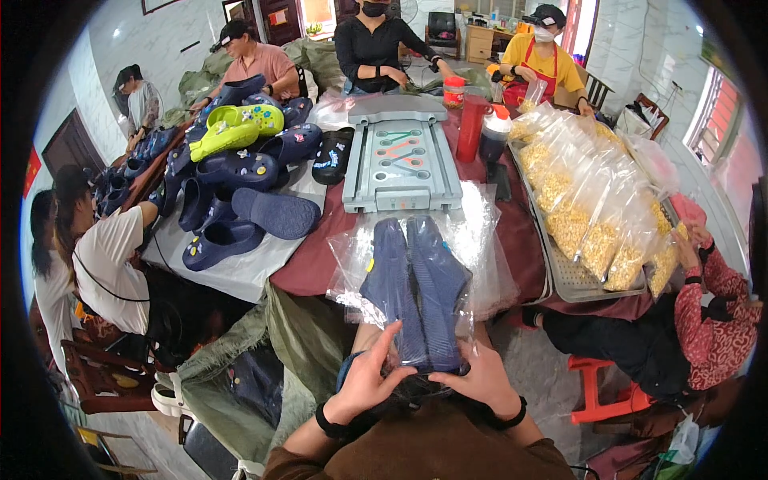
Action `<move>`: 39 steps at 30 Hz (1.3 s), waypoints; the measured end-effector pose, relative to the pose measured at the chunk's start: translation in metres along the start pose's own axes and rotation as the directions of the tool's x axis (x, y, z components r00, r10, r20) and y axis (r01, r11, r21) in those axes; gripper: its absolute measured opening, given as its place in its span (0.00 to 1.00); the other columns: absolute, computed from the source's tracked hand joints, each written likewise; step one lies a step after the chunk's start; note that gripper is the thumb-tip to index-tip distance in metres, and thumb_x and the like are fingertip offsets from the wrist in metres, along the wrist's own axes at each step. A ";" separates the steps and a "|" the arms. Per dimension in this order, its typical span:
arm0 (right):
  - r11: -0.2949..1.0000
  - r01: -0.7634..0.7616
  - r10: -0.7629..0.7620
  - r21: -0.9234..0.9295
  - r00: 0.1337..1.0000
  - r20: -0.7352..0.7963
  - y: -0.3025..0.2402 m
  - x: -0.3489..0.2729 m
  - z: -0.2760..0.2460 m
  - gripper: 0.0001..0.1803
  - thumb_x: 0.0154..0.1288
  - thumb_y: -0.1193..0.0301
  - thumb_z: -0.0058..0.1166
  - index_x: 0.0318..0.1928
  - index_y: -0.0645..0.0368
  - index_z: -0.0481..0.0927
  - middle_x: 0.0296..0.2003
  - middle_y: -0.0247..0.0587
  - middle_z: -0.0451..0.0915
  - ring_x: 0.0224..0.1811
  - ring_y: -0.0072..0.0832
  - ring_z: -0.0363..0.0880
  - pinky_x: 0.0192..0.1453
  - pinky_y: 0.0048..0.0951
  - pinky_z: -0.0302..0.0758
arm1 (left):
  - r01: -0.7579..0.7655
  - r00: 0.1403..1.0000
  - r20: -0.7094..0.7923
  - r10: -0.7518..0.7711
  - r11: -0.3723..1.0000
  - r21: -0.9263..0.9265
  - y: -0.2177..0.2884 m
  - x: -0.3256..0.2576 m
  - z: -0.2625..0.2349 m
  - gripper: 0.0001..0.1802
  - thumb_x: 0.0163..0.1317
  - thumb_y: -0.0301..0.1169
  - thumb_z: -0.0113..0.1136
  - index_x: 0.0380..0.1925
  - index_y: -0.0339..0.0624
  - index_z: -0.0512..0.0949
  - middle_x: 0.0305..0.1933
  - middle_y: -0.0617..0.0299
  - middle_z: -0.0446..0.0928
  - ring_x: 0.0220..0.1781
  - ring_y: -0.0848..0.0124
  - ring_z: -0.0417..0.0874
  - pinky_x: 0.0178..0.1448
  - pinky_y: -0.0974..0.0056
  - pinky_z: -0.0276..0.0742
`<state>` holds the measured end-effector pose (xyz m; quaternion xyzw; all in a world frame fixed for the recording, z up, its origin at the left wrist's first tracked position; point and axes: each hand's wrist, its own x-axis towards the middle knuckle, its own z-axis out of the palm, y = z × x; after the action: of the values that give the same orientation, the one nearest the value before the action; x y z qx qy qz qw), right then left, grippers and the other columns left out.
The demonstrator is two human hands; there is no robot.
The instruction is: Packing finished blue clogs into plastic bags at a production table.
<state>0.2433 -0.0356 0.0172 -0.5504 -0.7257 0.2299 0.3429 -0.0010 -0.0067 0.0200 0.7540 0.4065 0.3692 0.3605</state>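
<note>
A pair of navy blue clogs (438, 284) lies side by side with the ribbed soles up, inside a clear plastic bag (346, 268). At the near end of the bag, my left hand (370, 374) grips the left corner, its thumb along the side and its fingers partly hidden beneath. Closed on the opposite corner is my right hand (483, 381), thumb on top near the clogs' ends. The far part of the bag rests over more clear plastic bags (492, 268) at the table edge.
Beyond the bag stands a grey plastic case (400, 196). Loose clogs (240, 172), navy and lime green, are heaped at left. A metal tray (588, 290) of bagged yellow kernels (596, 240) lies at right, near a red bottle (472, 128). A green woven sack (300, 336) hangs lower left. Several people work around.
</note>
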 end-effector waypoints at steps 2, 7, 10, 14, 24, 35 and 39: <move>0.999 0.009 -0.009 -0.031 1.000 0.010 0.001 0.002 0.001 0.38 0.49 0.42 0.75 0.47 0.64 0.85 0.40 0.55 0.84 0.42 0.51 0.85 0.47 0.42 0.80 | -0.027 0.999 0.020 0.027 0.999 -0.028 0.005 0.002 -0.003 0.46 0.58 0.27 0.74 0.74 0.38 0.61 0.33 0.58 0.75 0.29 0.66 0.75 0.36 0.63 0.74; 0.999 0.041 -0.041 0.007 0.999 -0.031 0.000 0.004 0.003 0.35 0.47 0.40 0.74 0.38 0.61 0.87 0.31 0.51 0.85 0.34 0.51 0.84 0.40 0.43 0.79 | 0.005 0.997 0.077 -0.004 1.000 -0.010 0.003 0.005 -0.006 0.48 0.57 0.30 0.75 0.75 0.39 0.60 0.34 0.57 0.76 0.31 0.65 0.78 0.38 0.61 0.76; 0.997 -0.029 0.033 -0.065 0.997 0.065 0.005 0.002 0.004 0.38 0.45 0.38 0.74 0.41 0.61 0.87 0.34 0.54 0.85 0.37 0.51 0.85 0.41 0.44 0.80 | 0.025 0.992 0.120 -0.031 0.998 0.054 0.000 0.006 -0.008 0.53 0.55 0.38 0.78 0.76 0.39 0.58 0.47 0.49 0.78 0.44 0.57 0.82 0.49 0.58 0.78; 0.995 -0.013 0.019 -0.098 0.998 0.062 -0.004 0.005 0.008 0.40 0.47 0.43 0.75 0.48 0.65 0.84 0.40 0.59 0.84 0.38 0.54 0.86 0.43 0.46 0.82 | 0.030 0.989 0.147 -0.031 1.000 0.009 -0.003 0.005 -0.004 0.66 0.45 0.53 0.83 0.76 0.38 0.53 0.68 0.34 0.70 0.70 0.44 0.73 0.72 0.52 0.69; 0.974 0.214 -0.221 0.075 0.971 0.088 0.007 0.000 0.027 0.37 0.57 0.56 0.71 0.60 0.70 0.76 0.46 0.67 0.80 0.54 0.61 0.79 0.60 0.47 0.77 | 0.097 0.995 -0.013 -0.097 0.986 0.133 -0.007 0.005 0.004 0.67 0.42 0.52 0.85 0.76 0.38 0.54 0.66 0.35 0.70 0.68 0.42 0.73 0.70 0.50 0.71; 0.959 0.091 -0.141 0.269 0.974 0.176 -0.021 0.008 0.014 0.17 0.61 0.67 0.67 0.43 0.64 0.75 0.27 0.46 0.76 0.30 0.45 0.77 0.37 0.41 0.74 | 0.136 0.991 -0.020 -0.135 0.968 0.209 -0.016 -0.005 0.018 0.70 0.46 0.47 0.83 0.80 0.42 0.43 0.61 0.31 0.64 0.63 0.34 0.70 0.70 0.48 0.68; 0.948 0.133 -0.207 0.288 0.948 0.243 -0.020 0.016 0.016 0.19 0.61 0.64 0.69 0.42 0.64 0.76 0.30 0.44 0.76 0.30 0.41 0.78 0.35 0.38 0.74 | 0.217 0.976 -0.041 -0.213 0.965 0.148 -0.010 0.004 0.013 0.69 0.42 0.52 0.84 0.80 0.52 0.50 0.64 0.26 0.62 0.68 0.32 0.67 0.69 0.45 0.69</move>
<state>0.2162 -0.0257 0.0252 -0.3971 -0.7729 0.3683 0.3306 0.0078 -0.0020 0.0064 0.7259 0.5173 0.3055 0.3350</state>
